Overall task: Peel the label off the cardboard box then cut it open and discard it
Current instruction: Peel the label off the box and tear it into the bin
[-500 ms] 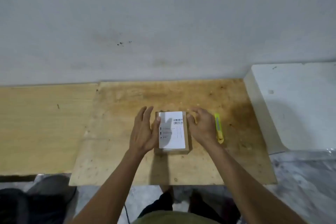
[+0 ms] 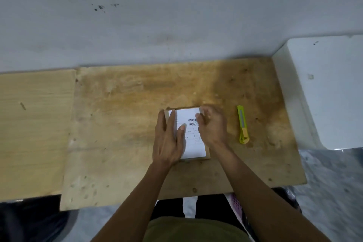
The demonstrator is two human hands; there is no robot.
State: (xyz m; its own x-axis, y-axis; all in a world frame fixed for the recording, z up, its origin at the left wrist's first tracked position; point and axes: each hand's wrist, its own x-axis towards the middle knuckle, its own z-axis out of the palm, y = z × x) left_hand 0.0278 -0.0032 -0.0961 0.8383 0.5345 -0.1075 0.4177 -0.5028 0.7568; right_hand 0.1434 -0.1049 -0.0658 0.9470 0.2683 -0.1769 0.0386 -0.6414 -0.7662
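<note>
Head view: I'm seeing a flat rectangular cardboard box (image 2: 207, 154) lying mid-board on a stained plywood board (image 2: 127, 104), long axis running near to far. White paper label (image 2: 193, 143) is covering its top, barcode toward the far end. Left hand (image 2: 169, 139) is lying flat, fingers extended, pressing the label's left side. Right hand (image 2: 213, 124) is curling its fingertips at the label's far-right corner; actual grip I can't tell. Yellow-green plastic utility knife (image 2: 243, 124) is lying right, apart, also near-to-far.

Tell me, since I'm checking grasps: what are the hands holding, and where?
The left hand presses flat on the cardboard box's left side; the right hand picks at the label's far right corner. The cutter lies untouched.
</note>
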